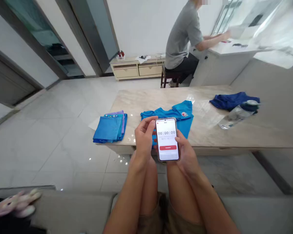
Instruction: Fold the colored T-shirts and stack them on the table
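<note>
Here's the slim, rectangular, white-screened smartphone [168, 139], over the bare thighs [150, 183] — right hand [187, 152] wrapped around it, left hand [144, 136] half-curled at its upper corner, firmness impossible to tell. Probably light, stiff, slick, breakable — best held by its long edges.

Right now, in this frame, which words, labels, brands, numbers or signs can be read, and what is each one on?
"00:00:00": on the screen of the phone.
Too small to read: the phone's title, grey lines and red button text.
No legible lettering: the red-and-white emblem on the blue shirt.
Unreadable: the print on the folded stack.
</note>
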A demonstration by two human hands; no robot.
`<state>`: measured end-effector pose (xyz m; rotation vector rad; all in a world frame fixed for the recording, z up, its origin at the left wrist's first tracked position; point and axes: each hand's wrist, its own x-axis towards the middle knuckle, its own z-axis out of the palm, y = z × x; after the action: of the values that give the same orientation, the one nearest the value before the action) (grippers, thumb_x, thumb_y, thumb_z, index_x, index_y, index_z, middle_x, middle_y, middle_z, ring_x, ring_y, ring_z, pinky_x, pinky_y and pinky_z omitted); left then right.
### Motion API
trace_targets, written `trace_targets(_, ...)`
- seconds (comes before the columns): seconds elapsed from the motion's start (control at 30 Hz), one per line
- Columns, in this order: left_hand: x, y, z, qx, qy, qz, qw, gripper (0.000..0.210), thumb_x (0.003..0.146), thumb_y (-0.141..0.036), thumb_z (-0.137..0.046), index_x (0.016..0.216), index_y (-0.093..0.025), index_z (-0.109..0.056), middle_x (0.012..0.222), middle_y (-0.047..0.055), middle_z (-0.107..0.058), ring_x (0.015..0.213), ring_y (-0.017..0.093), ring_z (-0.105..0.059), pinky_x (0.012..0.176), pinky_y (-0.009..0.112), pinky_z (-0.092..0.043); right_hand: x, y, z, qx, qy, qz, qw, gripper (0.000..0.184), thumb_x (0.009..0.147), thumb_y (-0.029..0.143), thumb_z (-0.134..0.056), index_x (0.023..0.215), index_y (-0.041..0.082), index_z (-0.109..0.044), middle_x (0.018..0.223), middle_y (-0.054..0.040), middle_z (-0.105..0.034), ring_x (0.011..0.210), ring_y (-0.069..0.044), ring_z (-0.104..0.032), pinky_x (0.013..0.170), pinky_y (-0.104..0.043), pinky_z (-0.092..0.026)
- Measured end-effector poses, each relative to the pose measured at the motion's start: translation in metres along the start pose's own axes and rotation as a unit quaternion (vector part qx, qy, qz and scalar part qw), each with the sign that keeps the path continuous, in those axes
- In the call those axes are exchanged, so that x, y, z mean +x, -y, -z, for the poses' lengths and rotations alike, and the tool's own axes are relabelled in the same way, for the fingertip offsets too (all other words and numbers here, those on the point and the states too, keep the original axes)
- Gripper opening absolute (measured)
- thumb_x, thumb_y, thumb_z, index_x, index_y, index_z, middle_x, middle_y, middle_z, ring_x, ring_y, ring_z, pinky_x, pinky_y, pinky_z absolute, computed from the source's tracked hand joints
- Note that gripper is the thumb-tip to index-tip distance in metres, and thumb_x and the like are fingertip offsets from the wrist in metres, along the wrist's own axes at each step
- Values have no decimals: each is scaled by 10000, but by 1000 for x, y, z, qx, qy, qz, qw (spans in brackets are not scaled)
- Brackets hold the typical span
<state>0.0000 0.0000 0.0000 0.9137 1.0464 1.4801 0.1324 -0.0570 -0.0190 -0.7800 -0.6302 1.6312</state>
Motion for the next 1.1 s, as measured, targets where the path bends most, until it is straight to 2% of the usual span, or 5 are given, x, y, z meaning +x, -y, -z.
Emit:
trace_targets(0.23,-4,-6,-5,-8,18,37,999,503,841,-559,-957,1154,-183,-844,980,63,-832,652,115,-663,473,185,-460,4,1,-3,-3,-39,32,999,576,930,481,-742,1452,244,-690,1210,-110,-879,939,-366,-867,819,-526,-730)
trace_targets(0.37,-5,-6,-2,-8,39,79,996,605,798,-627,-975,1169,-163,-862,867,45,-790,596,110,-603,400,176,-349,4,1,-5,5,-47,35,998,531,902,444,-756,1393,246,-704,1205,-105,-880,924,-362,-869,825,-533,-732)
trace_targets(0.53,-6,-5,-1,10,48,82,995,593,793,-652,-974,1095,-150,-880,761,21,-726,594,108,-581,402,165,-328,5,0,-7,40,-57,53,996,482,916,426,-748,1363,247,-748,1277,-94,-872,1031,-356,-865,905,-543,-733)
trace_targets(0.8,-6,-3,-1,-8,30,80,996,658,744,-670,-1009,1134,-155,-884,765,22,-734,562,106,-572,360,166,-285,10,4,-2,109,-43,-27,993,392,1005,449,-661,1242,193,-840,1312,-115,-872,1244,-387,-828,1096,-617,-680)
trace_targets(1.1,-7,-1,-3,14,17,68,997,607,786,-662,-979,1144,-177,-910,840,57,-814,583,115,-627,400,167,-359,9,7,4,113,-31,-45,992,218,933,366,-706,1048,244,-847,1159,-91,-898,1149,-372,-853,1120,-624,-665)
